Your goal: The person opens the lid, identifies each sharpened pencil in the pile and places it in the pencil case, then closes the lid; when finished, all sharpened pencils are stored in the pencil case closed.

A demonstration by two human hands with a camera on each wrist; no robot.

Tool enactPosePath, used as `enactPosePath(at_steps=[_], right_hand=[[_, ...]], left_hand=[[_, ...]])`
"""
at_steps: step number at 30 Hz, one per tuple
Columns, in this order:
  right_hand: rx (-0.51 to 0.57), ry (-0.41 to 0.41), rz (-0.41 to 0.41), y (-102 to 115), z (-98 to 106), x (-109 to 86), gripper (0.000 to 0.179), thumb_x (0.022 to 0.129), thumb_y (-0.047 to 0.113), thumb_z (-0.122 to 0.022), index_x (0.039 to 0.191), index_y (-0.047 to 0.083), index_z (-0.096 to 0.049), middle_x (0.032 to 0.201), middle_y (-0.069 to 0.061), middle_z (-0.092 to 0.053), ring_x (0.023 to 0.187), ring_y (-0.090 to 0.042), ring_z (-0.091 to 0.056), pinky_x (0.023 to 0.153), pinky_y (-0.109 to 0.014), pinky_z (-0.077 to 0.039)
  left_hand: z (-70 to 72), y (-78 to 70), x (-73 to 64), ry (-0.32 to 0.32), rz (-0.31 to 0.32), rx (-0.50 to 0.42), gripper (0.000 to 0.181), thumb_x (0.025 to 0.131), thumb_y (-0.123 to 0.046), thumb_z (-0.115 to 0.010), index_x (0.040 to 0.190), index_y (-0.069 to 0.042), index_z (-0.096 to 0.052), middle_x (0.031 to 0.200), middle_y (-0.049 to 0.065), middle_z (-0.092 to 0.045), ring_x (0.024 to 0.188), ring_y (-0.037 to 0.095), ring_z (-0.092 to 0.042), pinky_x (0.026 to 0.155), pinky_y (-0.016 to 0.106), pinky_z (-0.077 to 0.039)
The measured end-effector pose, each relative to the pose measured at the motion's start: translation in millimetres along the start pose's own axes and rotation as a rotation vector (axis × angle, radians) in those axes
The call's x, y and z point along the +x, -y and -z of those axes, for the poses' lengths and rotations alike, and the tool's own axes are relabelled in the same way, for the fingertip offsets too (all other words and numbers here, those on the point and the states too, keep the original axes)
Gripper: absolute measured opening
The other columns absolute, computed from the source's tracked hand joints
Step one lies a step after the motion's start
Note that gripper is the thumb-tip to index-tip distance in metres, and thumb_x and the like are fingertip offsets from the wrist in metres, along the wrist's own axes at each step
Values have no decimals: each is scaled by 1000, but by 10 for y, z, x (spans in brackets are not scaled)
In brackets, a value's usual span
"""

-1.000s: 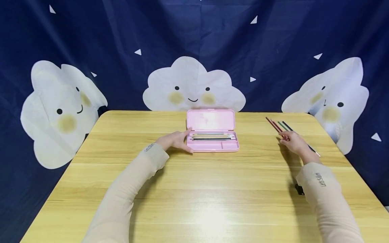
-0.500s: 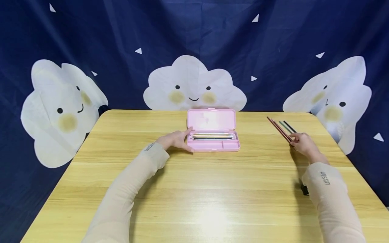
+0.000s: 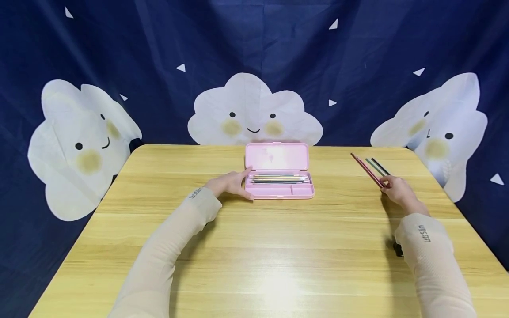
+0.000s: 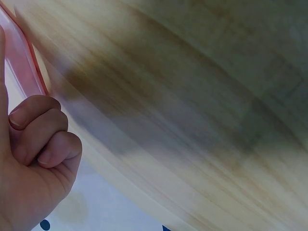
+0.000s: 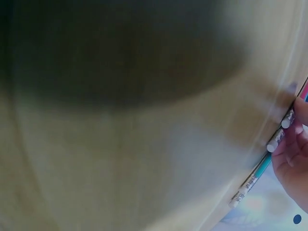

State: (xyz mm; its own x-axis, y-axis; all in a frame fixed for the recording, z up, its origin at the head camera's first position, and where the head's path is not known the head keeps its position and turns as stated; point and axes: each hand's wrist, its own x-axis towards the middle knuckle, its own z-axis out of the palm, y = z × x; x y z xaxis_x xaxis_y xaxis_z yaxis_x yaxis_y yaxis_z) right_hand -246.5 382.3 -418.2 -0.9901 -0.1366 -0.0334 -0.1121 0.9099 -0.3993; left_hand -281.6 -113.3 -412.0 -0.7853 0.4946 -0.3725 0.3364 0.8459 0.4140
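Note:
An open pink pencil case (image 3: 270, 190) stands at the table's far middle, lid raised, with several pencils (image 3: 278, 179) in its long rear compartment. My left hand (image 3: 228, 183) grips the case's left end between spread thumb and index finger; its other fingers (image 4: 41, 127) are curled in the left wrist view. On the right, my right hand (image 3: 399, 191) pinches red pencils (image 3: 367, 171) near their close ends. A green pencil (image 3: 374, 166) and a black pencil (image 3: 380, 166) lie just beside, partly hidden by the hand. White eraser ends (image 5: 275, 141) show in the right wrist view.
The wooden table (image 3: 278, 243) has rounded far corners. A dark blue curtain (image 3: 159, 35) with smiling clouds hangs close behind its far edge. Two small compartments (image 3: 302, 190) form the case's front row.
My right hand has moved right and slightly nearer along the pencils, toward their close ends. The red pencils have drawn closer together. My left hand and the case have stayed in place.

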Motion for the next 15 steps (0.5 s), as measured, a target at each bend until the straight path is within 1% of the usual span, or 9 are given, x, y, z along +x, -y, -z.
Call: enactPosePath(at_steps=[2,4,6,8,9,12,15], right_hand=[[22,14,-6,3,9,-1,28,84,0,-54,106,-17,-48,81,-29,-57,72,-37,-53,65,-45,-42],[60,36,-20,10,20,-11,29,83,-1,-54,105,-18,-47,82,-30,-57,63,-29,-53,57,-39,-43],[98,57,-41,12,21,-18,28,84,-1,-53,105,-18,-46,83,-31,-56,55,-22,-50,50,-33,-42],[133,73,-64,12,20,-27,26,85,-2,-52,104,-18,-44,84,-31,-55,51,-16,-47,45,-30,-41],[138,77,-74,12,19,-31,26,85,-2,-52,104,-18,-44,85,-31,-55,50,-15,-46,44,-29,-41],[131,70,-80,3,20,-28,25,86,-1,-53,103,-18,-45,86,-31,-56,56,-15,-48,48,-27,-41],[143,48,-58,-40,14,-19,25,85,3,-54,102,-15,-48,82,-27,-57,62,-19,-49,52,-27,-40]], left_hand=[[0,0,-1,-1,4,2,114,70,-51,-72,148,-11,1,136,33,-34,125,35,-39,105,40,-31],[0,-1,-3,-2,3,4,114,70,-51,-72,147,-11,1,135,33,-35,124,35,-40,104,40,-31],[-1,0,-1,-2,4,4,114,70,-51,-72,147,-11,1,135,33,-35,124,35,-40,104,40,-32],[-2,-2,2,1,2,1,114,70,-51,-72,147,-11,1,136,33,-34,125,34,-39,104,40,-31],[-2,-2,4,2,2,1,114,70,-51,-72,147,-11,1,136,33,-34,125,34,-39,104,40,-31],[-1,-2,7,2,-1,5,113,70,-51,-72,147,-11,1,136,32,-35,125,34,-40,104,39,-31],[0,-1,7,3,-5,9,113,71,-51,-72,147,-11,1,136,32,-35,124,33,-40,104,39,-31]])
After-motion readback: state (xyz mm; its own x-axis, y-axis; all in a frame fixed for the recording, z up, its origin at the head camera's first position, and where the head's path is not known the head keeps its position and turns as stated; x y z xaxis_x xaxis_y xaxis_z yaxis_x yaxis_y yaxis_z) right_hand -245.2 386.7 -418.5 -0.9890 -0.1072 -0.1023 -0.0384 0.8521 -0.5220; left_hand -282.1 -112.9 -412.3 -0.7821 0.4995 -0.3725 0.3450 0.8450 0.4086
